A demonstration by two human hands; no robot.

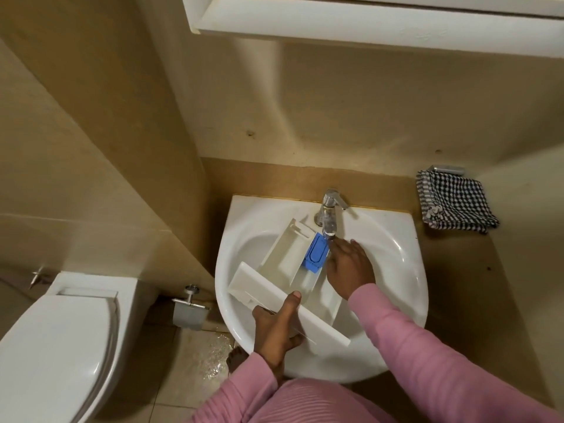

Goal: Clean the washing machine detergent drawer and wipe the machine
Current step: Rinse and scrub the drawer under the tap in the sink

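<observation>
We see the white plastic detergent drawer [283, 261] lying slantwise across the basin of a round white ceramic sink [409, 300]. Its long flat front panel is nearest us and its far end reaches up beside the base of the chrome tap [329, 209]. The drawer nearly spans the bowl, with curved room left at the right of the basin. Our left hand [276, 325] grips the front panel, thumb over its top edge and fingers curled beneath. Our right hand [348, 264] lies flat with fingers fairly straight, holding nothing, its fingertips right under the spout and beside the ribbed blue insert [316, 253] in the drawer.

A wall corner stands close to the sink's left rim. Beyond it are a glossy white toilet [55, 346] and a metal paper holder [187, 306]. A folded black-and-white checked cloth [454, 203] sits right of the sink, well apart from it. The tiled floor [210, 355] shines wet below the rim.
</observation>
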